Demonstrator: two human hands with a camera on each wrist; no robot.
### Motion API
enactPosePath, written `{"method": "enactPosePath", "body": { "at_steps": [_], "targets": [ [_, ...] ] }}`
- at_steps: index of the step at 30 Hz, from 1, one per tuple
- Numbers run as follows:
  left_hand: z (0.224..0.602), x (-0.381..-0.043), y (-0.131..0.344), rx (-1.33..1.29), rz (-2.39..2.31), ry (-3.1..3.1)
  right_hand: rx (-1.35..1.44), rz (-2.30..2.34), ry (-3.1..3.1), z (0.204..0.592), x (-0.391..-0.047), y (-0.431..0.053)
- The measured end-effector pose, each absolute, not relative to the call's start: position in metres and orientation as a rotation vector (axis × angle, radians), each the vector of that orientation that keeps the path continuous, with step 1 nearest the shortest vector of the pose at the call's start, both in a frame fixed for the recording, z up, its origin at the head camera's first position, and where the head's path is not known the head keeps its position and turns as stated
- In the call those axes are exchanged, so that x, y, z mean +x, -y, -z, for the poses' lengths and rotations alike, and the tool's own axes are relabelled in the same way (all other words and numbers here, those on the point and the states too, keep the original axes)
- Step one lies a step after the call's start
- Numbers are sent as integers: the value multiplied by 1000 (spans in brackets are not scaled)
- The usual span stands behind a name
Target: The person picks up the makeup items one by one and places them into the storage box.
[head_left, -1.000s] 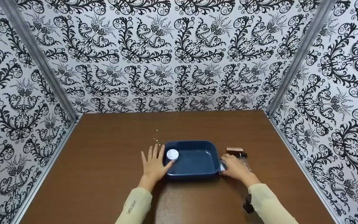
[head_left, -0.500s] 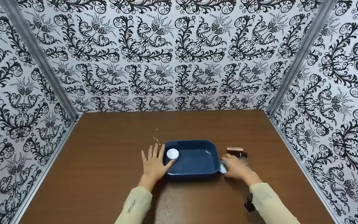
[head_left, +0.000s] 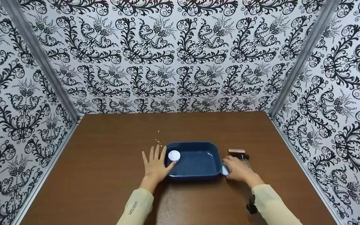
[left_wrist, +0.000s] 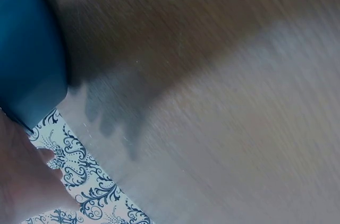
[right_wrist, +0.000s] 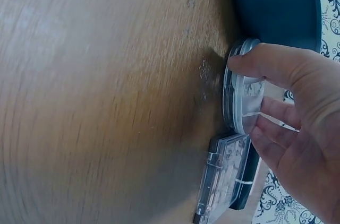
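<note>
In the head view, my left hand (head_left: 156, 170) lies spread at the left end of a blue rectangular dish (head_left: 195, 177), its thumb over the rim. Inside the dish, near that thumb, sits a small round container with a white top (head_left: 174, 155). My right hand (head_left: 237, 169) is just beyond the dish's right end. As the right wrist view shows, it pinches a round clear compact case (right_wrist: 248, 99) between thumb and fingers, holding it on edge close to the table and the dish's wall.
Beside the right hand lie a clear square case (right_wrist: 220, 176), a dark tube (head_left: 245, 156) and a rose-gold tube (head_left: 236, 151). Tiny bright specks dot the brown table (head_left: 114, 140) behind the left fingers. Patterned walls (head_left: 180, 62) enclose the back and sides.
My right hand has shifted slightly right with the compact case, and more of the case shows beside the dish. The left hand and the dish stay put.
</note>
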State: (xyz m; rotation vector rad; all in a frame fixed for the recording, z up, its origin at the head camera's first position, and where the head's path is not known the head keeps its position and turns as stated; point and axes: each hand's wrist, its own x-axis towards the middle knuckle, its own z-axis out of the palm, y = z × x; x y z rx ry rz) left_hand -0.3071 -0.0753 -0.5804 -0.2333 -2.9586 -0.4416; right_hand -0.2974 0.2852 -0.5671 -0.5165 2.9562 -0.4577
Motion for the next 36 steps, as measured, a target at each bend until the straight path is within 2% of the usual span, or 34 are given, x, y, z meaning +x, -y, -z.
{"method": "enactPosePath", "body": {
  "at_steps": [10, 22, 36],
  "targets": [
    [569, -303, 75, -235, 426, 2971, -483, 438, -2979, 554, -298, -286],
    [592, -312, 79, -254, 390, 2892, -588, 409, -3023, 537, -305, -293],
    [584, -308, 76, -249, 450, 2921, -646, 401, -3071, 518, -316, -297]
  ]
}}
